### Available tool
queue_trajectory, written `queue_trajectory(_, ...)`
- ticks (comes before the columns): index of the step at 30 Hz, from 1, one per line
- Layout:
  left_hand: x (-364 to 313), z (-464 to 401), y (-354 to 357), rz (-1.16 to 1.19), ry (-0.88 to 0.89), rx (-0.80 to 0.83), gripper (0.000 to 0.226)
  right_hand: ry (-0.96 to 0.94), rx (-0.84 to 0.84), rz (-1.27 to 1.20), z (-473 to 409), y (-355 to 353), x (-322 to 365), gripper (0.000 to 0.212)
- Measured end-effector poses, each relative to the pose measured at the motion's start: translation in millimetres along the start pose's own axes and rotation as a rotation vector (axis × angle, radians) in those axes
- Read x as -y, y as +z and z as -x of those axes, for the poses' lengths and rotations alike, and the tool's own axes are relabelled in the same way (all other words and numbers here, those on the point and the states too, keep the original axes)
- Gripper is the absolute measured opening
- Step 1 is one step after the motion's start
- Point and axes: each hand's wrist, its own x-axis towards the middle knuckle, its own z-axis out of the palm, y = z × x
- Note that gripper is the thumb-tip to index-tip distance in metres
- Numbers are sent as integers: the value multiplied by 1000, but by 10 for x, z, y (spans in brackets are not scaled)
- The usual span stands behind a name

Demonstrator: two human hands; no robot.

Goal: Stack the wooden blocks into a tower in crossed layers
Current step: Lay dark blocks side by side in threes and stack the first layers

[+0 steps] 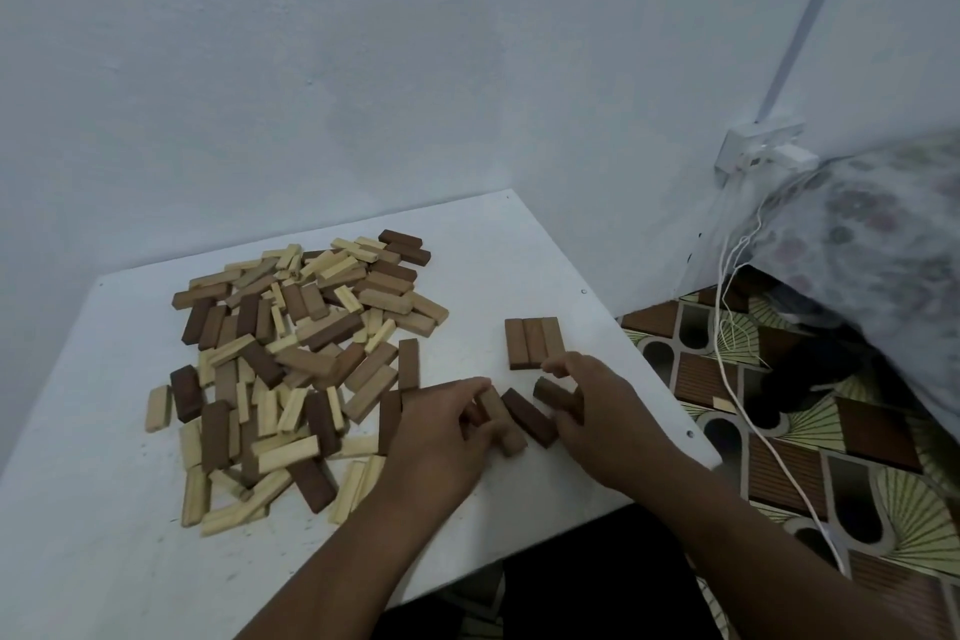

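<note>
First layer [535,342]: three mid-brown blocks flush side by side, flat on the white worktop [104,535]. My left fingers [470,392] curl round a tan block [501,424]; right fingers [558,369] pinch a dark block [556,394]. Loose mixed pile [291,359] lies left.

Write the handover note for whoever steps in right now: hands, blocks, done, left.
Left hand: grips a brown block near the table's front edge.
Right hand: holds another brown block; a dark block lies between the hands.
Done: first layer of three brown blocks, side by side on the white table.
Left: lay the second layer crosswise, then keep building from the loose pile on the left.
</note>
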Motion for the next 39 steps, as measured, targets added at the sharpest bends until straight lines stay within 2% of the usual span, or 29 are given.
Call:
queue_trajectory(4,56,-24,65,-75,31,26,26,-155,-112,-22,37,41,-117,23)
queue_trajectory(8,108,-44,110,-136,71,36,26,-231,-139,-32,80,88,-178,27)
queue_trajectory(10,139,-50,115,-142,93,34,29,-247,-165,-54,93,114,-192,27)
queue_trajectory(15,202,-87,98,-134,150,40,27,-212,-264,-80,42,121,-220,13)
queue_trajectory(24,211,-95,102,-107,188,67,36,-202,-143,39,-22,55,-224,20)
queue_trajectory(29,210,-114,108,-108,162,72,36,-188,-7,35,-28,1,-268,46)
queue_trajectory(39,172,-119,86,-68,125,40,35,-260,-57,10,-29,60,-302,33)
